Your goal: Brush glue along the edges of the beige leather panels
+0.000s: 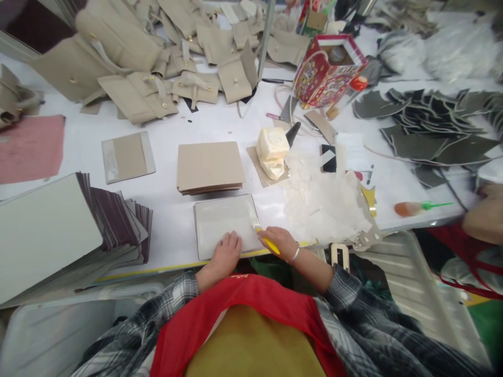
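Note:
A pale grey rectangular panel [223,220] lies flat at the table's near edge. My left hand [226,254] rests on its near edge with fingers laid flat. My right hand [281,243] is closed round a yellow-handled brush [261,233], whose bristles touch the panel's right side. Just beyond the panel sits a stack of tan cards [209,167]. To the right of that stack stands a yellowish glue pot [272,152] on a tan card.
A fanned pile of dark-edged boards [58,230] fills the left. Beige bag parts [157,63] crowd the far side, dark grey cut pieces [436,125] the right. Crumpled white paper [326,201] lies right of the panel; a red patterned bag [326,70] stands behind.

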Tool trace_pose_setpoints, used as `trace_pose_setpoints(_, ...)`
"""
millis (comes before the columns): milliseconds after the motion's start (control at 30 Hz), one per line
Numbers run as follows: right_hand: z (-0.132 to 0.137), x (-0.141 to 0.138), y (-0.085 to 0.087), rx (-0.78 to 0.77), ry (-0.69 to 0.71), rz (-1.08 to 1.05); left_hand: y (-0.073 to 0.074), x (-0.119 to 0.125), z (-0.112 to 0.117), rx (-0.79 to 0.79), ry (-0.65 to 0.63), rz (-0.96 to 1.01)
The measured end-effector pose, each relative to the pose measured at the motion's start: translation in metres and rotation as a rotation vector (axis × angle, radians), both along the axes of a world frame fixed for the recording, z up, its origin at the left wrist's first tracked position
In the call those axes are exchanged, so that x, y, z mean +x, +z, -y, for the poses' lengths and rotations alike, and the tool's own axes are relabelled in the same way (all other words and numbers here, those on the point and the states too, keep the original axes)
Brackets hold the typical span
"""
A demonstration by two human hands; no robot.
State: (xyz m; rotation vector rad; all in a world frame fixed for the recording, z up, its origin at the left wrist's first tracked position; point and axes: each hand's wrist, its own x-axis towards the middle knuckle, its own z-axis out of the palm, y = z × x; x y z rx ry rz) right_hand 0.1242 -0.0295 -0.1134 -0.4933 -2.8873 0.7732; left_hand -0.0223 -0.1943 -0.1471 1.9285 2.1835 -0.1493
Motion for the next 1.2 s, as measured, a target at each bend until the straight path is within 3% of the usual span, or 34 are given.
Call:
trace_pose_setpoints(100,0.012,0.026,0.017,-0.084,0.06,0.001,0.007,-0.003,-0.001,-0.017,0.014,0.041)
trace_pose_setpoints(200,-0.007,0.015,0.045,-0.212,-0.139,-0.141,0.024,-0.023,-0.011,0.025,0.015,0.156)
trace_pose_setpoints(267,-0.03,-0.021,0.067,-0.313,-0.383,-0.307,0.04,-0.047,-0.028,0.181,0.019,0.198)
trace_pose_setpoints(333,-0.051,-0.074,0.088,-0.45,-0.544,-0.469,0.056,-0.074,-0.053,0.385,0.051,0.151)
trace_pose_setpoints(433,-0.063,-0.166,0.106,-0.658,-0.497,-0.572,0.07,-0.107,-0.094,0.49,0.144,0.03)
trace_pose_setpoints(533,-0.061,-0.245,0.1,-0.832,-0.228,-0.327,0.067,-0.121,-0.122,0.36,0.202,-0.007)
trace_pose_setpoints(633,-0.064,-0.298,0.081,-0.855,-0.012,0.012,0.059,-0.122,-0.129,0.291,0.211,-0.019)
trace_pose_setpoints(700,-0.073,-0.321,0.07,-0.8,-0.062,0.039,0.057,-0.121,-0.128,0.287,0.211,-0.028)
trace_pose_setpoints(767,-0.086,-0.338,0.062,-0.707,-0.233,-0.065,0.058,-0.121,-0.127,0.278,0.198,-0.03)
trace_pose_setpoints(867,-0.106,-0.344,0.054,-0.564,-0.446,-0.19,0.063,-0.125,-0.127,0.252,0.175,-0.035)
trace_pose_setpoints(1000,-0.139,-0.311,0.048,-0.45,-0.533,-0.192,0.068,-0.129,-0.129,0.223,0.175,-0.042)
trace_pose_setpoints(1100,-0.164,-0.272,0.05,-0.306,-0.556,-0.192,0.071,-0.13,-0.133,0.228,0.179,-0.054)
trace_pose_setpoints(1200,-0.173,-0.242,0.056,-0.129,-0.468,-0.214,0.074,-0.133,-0.139,0.214,0.165,-0.059)
